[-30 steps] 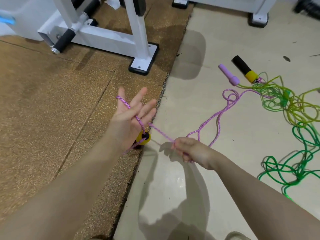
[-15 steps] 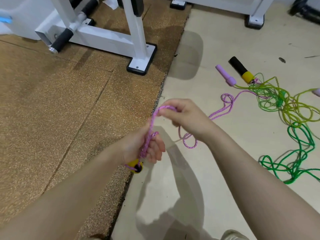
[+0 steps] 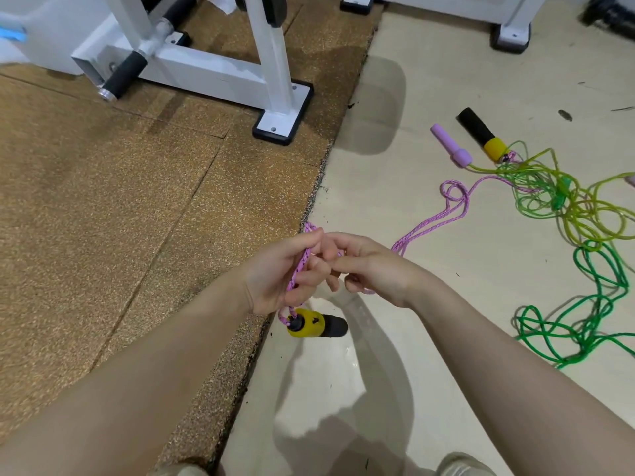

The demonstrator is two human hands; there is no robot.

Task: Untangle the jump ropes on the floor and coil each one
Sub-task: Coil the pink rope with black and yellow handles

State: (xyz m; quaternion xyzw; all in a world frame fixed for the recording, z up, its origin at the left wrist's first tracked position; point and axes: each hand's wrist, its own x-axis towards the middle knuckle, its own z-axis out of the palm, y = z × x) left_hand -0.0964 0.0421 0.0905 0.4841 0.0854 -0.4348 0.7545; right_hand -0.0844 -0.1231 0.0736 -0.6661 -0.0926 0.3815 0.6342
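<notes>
While both hands meet above the seam where the cork mat [image 3: 103, 207] joins the pale floor [image 3: 395, 166], the left hand [image 3: 278, 273] curls its fingers round the pink rope [image 3: 433, 225], and a yellow-and-black handle [image 3: 314, 325] hangs just under that hand. Touching the left hand, the right hand [image 3: 374, 269] pinches the same rope with bent fingers. From the hands the pink rope trails away along the floor to a tangle of yellow-green rope [image 3: 563, 201] and green rope [image 3: 598, 297]. Beside that tangle lie a lilac handle [image 3: 450, 144] and a second yellow-and-black handle [image 3: 482, 134]. Beyond the hands, a white frame [image 3: 220, 73] stands on the mat.
</notes>
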